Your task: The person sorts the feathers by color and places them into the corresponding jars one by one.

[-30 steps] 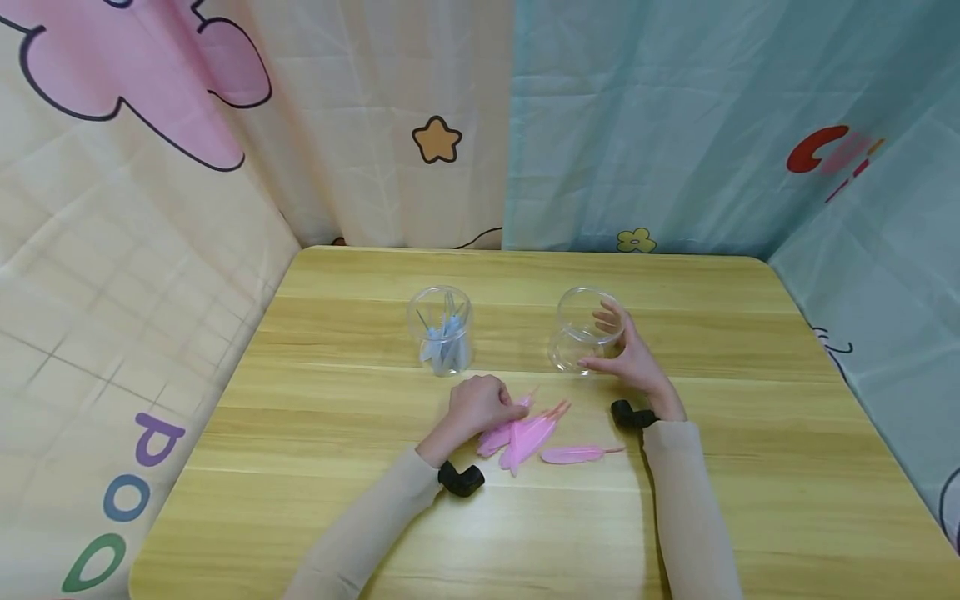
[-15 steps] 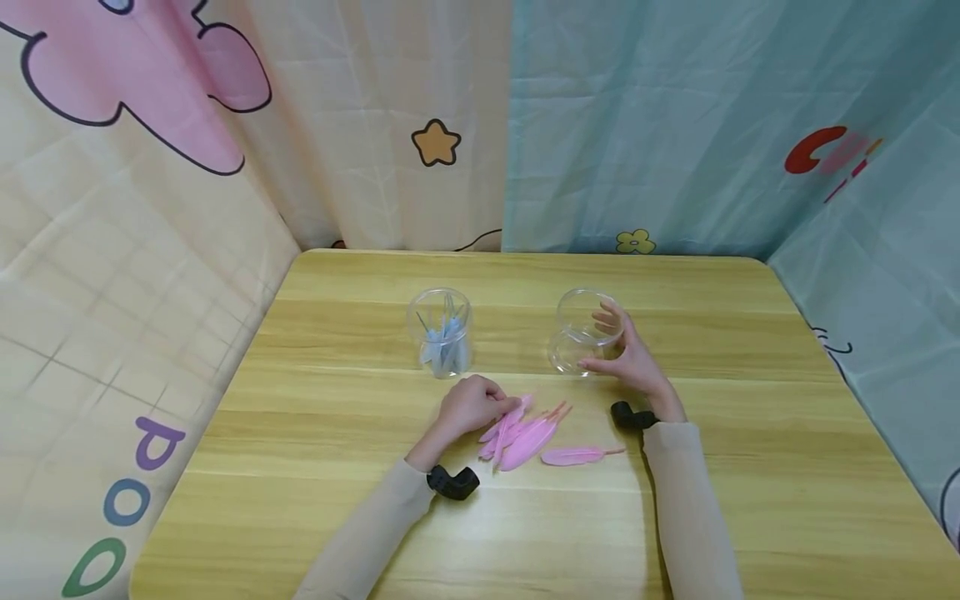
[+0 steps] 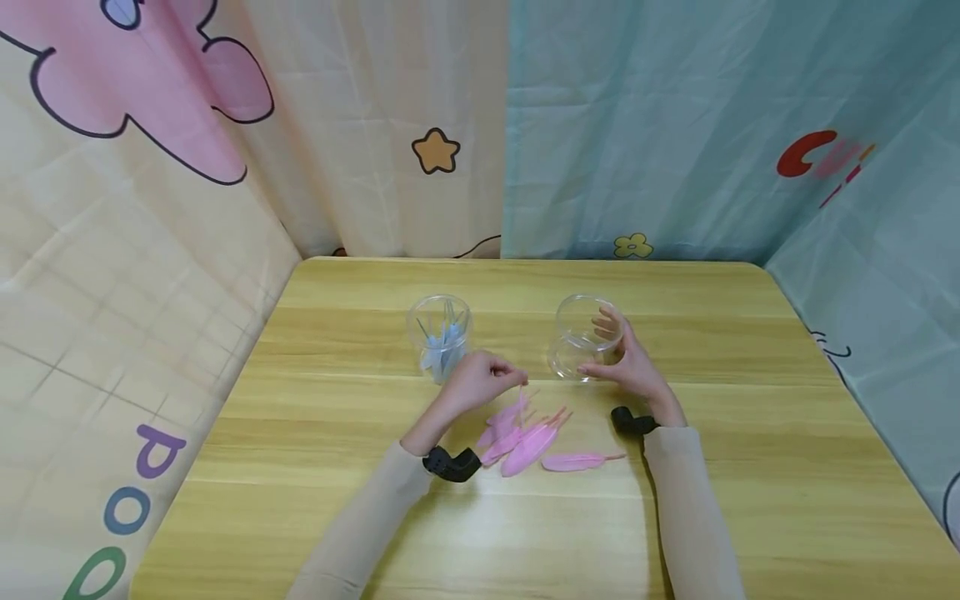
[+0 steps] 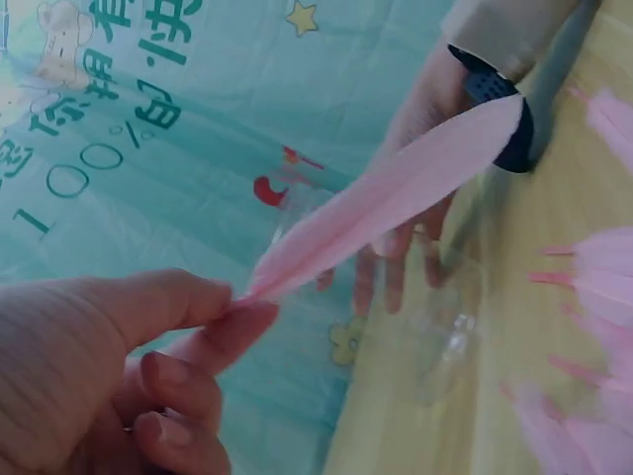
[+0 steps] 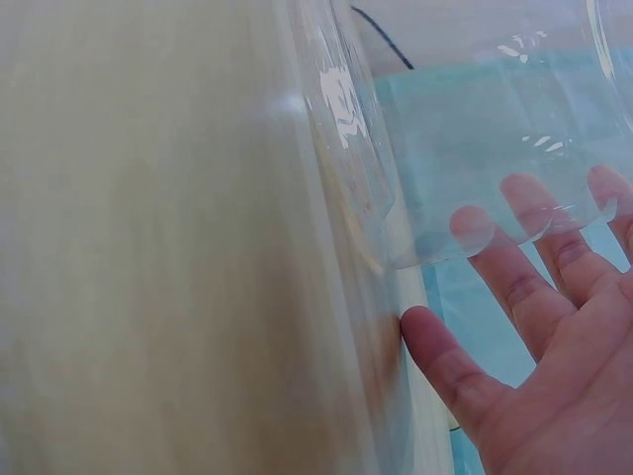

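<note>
My left hand (image 3: pixel 480 379) pinches a pink feather (image 4: pixel 386 198) by its quill between thumb and index finger, above several pink feathers (image 3: pixel 529 450) piled on the table. In the left wrist view the feather's vane slants up and away from the fingertips. A single pink feather (image 3: pixel 576 462) lies right of the pile. At the right, a clear plastic cup (image 3: pixel 570 340) with nothing inside stands upright. My right hand (image 3: pixel 636 365) holds its right side, thumb in front and fingers spread round behind; the right wrist view shows fingertips (image 5: pixel 473 230) at the clear wall.
Another clear cup (image 3: pixel 417 321) with several light blue feathers (image 3: pixel 446 350) in it stands back left, close beyond the left hand. The wooden table (image 3: pixel 337 333) ends at printed curtains (image 3: pixel 375 83) behind and on both sides.
My left hand has drawn one pink feather up from the pile, rising slightly away from it towards the back. The right hand keeps its place at the cup.
</note>
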Demonstrator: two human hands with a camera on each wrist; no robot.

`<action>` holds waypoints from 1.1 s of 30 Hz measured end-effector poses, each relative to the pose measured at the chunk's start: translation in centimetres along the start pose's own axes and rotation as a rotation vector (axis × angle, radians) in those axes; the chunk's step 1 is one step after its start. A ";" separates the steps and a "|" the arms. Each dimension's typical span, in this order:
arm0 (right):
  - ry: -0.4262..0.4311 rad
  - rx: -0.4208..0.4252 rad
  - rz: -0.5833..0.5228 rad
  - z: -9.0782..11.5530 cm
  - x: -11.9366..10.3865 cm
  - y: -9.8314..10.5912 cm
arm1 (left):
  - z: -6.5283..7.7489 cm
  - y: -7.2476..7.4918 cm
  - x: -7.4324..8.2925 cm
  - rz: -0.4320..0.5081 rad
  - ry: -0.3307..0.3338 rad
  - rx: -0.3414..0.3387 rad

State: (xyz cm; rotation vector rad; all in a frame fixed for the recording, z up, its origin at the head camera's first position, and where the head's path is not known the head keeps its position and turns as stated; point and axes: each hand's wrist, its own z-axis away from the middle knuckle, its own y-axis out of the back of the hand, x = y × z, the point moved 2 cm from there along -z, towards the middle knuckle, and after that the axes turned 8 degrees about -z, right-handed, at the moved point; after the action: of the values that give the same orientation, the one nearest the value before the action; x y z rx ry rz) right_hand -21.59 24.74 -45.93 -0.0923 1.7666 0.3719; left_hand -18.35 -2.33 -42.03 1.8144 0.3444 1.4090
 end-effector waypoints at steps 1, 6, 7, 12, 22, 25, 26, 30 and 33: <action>-0.005 0.001 0.001 0.0 0.0 0.0 | -0.6 0.4 0.7 0.028 -0.035 0.047; -0.007 0.002 -0.011 0.3 0.4 0.0 | -4.1 2.0 4.5 0.154 -0.262 0.419; -0.004 0.000 -0.019 0.3 0.5 0.0 | -4.9 2.2 5.1 0.170 -0.310 0.498; -0.002 -0.005 -0.057 0.6 0.9 -0.4 | -7.8 1.5 6.3 0.180 -0.438 0.727; 0.015 -0.014 -0.033 0.8 1.0 -0.8 | -8.9 -2.3 4.7 -0.132 -0.362 0.595; 0.032 -0.011 -0.017 0.7 0.7 -0.7 | -8.3 -2.4 4.1 -0.166 -0.328 0.553; 0.040 -0.009 -0.019 0.6 0.6 -0.6 | -8.0 -2.3 3.8 -0.162 -0.314 0.550; 0.062 -0.002 -0.027 0.2 0.3 -0.3 | -6.5 -2.3 2.4 -0.179 -0.246 0.519; 0.071 0.001 -0.033 0.2 0.6 0.0 | -5.1 -3.0 1.1 -0.269 -0.172 0.399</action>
State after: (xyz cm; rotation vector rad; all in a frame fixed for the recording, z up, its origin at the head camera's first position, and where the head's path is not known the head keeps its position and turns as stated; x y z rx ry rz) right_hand -21.58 24.90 -46.53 -0.1353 1.8333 0.3481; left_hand -21.86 2.44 -43.07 2.0961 0.7929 1.0398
